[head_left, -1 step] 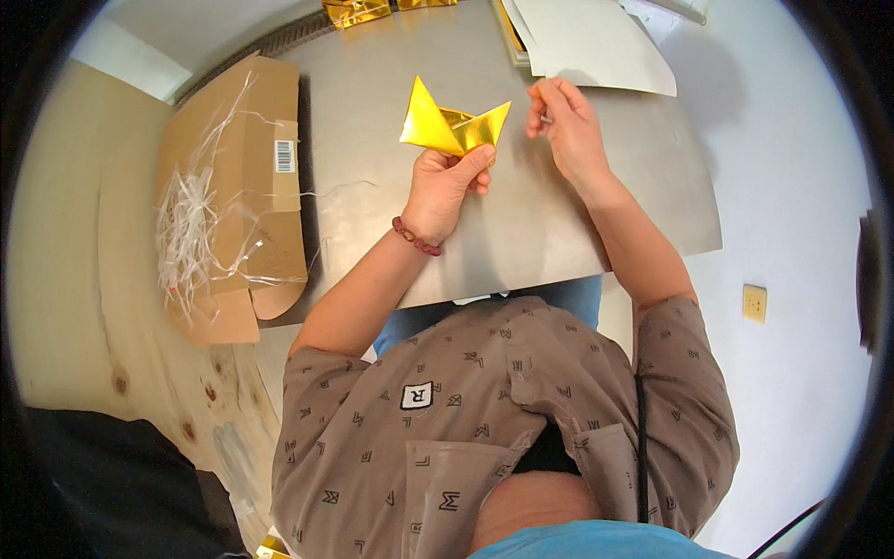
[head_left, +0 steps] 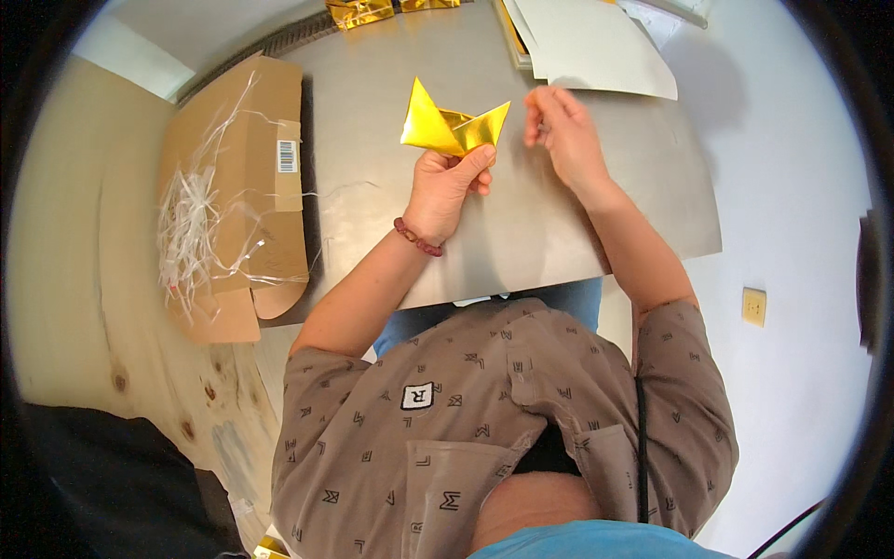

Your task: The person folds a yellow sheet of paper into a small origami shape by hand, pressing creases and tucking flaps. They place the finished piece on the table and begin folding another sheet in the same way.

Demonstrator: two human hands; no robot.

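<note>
A shiny gold paper fold (head_left: 426,121) with two pointed ends, like a small boat shape, is pinched at its lower edge by my left hand (head_left: 442,191). The thumb lies on the near face and the fingers are behind it. It is held up over the metal table. To the right of it, apart from the paper, my right hand (head_left: 566,130) is raised with fingers loosely bent and a gap between them. I see nothing in it, though its fingertips are a little blurred.
Left on the metal table (head_left: 372,252) lies a cardboard box (head_left: 270,224) with tangled clear plastic strings (head_left: 191,219). White sheets (head_left: 605,47) lie over a stack at the far right. Folded gold pieces (head_left: 360,11) sit at the far edge. A wall stands on the right.
My right hand has shifted slightly, its fingertips a bit lower and to the left. The left hand and the gold paper stay almost in place.
</note>
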